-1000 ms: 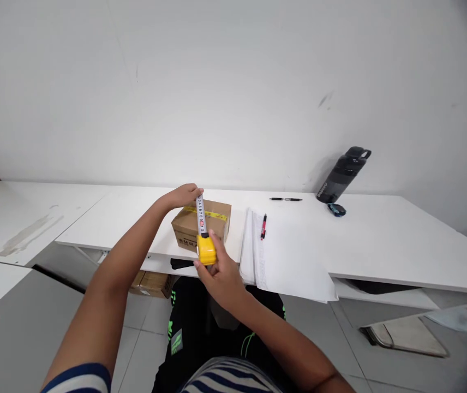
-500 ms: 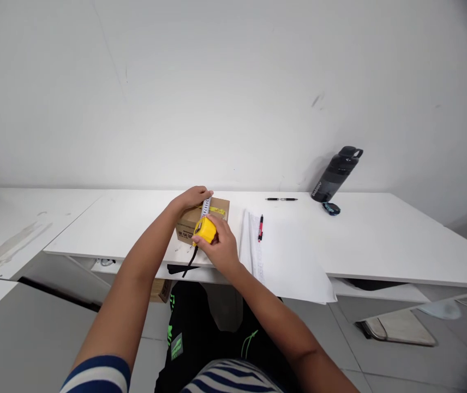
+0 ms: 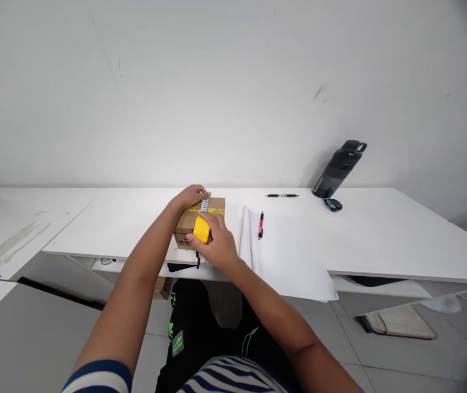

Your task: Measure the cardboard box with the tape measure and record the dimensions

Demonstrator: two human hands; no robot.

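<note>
A small brown cardboard box point(image 3: 183, 225) with yellow tape across its top sits near the desk's front edge. My right hand point(image 3: 219, 243) is wrapped round a yellow tape measure point(image 3: 201, 230), held at the near side of the box top. Its short white blade point(image 3: 205, 204) runs over the box top to the far edge. There my left hand point(image 3: 193, 196) pinches the blade's end with thumb and fingers. A black wrist strap point(image 3: 198, 260) hangs from the tape measure's case. My right hand hides part of the box's right side.
Right of the box lie white paper sheets point(image 3: 294, 262) with a red pen point(image 3: 261, 225) on them. Farther back are a black pen point(image 3: 282, 195), a dark bottle point(image 3: 337, 170) and a small dark blue object point(image 3: 333, 204). The white wall rises behind the desk point(image 3: 381, 234).
The tape measure's case has shifted slightly left and tilted more upright in my right hand. Its strap now hangs straighter down. My left hand stays at the box's far edge.
</note>
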